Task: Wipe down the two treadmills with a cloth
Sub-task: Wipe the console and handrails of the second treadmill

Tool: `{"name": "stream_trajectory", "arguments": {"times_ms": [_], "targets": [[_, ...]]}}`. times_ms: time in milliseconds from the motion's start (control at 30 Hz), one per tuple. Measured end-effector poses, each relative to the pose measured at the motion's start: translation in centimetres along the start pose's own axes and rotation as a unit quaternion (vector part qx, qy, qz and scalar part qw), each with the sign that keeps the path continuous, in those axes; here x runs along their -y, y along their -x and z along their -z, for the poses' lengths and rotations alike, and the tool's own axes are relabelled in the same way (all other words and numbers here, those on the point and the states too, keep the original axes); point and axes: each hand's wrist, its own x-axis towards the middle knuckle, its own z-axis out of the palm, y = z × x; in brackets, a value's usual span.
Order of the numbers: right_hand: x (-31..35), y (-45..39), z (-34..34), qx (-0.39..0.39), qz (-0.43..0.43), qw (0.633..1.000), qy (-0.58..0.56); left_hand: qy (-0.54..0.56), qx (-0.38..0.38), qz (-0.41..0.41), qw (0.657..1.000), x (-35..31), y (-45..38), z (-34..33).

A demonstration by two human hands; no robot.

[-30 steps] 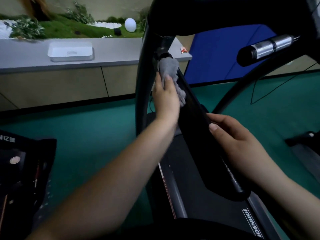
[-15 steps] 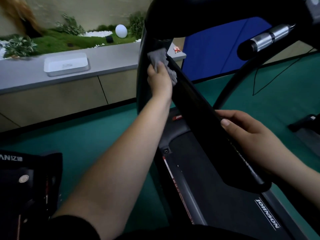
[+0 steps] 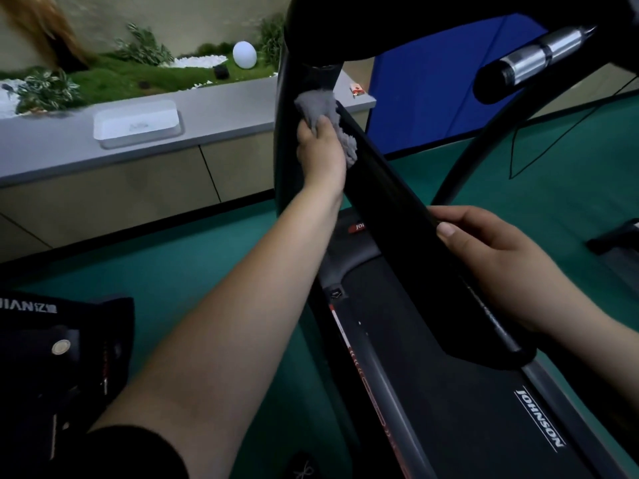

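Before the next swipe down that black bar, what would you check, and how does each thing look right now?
1. Cloth held firmly: ok. The left hand is closed on the grey cloth.
2. Cloth touching the surface: ok. It is pressed to the top of the black handrail, where the rail meets the upright.
3. Rail steadied: ok. The right hand grips it lower down.
4. Path clear for a downward wipe: not ok. The right hand sits on the rail below the cloth.
5. Cloth clean enough: cannot tell. Its wiping side is hidden.
6. Second treadmill wiped: cannot tell.
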Motion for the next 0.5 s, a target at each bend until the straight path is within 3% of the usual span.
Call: {"name": "stream_trajectory", "arguments": {"times_ms": [200,300,500], "targets": [[-0.4,-0.4,0.0,0.008,0.018,1.000,-0.003,-0.004,0.026,-0.070,0.997,3.6,17.4,0.3],[-0.5,-0.4,0.4,0.035,0.022,0.999,-0.007,-0.002,0.040,-0.049,0.998,5.0,25.0,0.5],[-0.7,-0.4,0.6,0.069,0.023,0.997,-0.040,-0.017,0.007,-0.036,0.999,3.1,20.0,-0.3]]}}
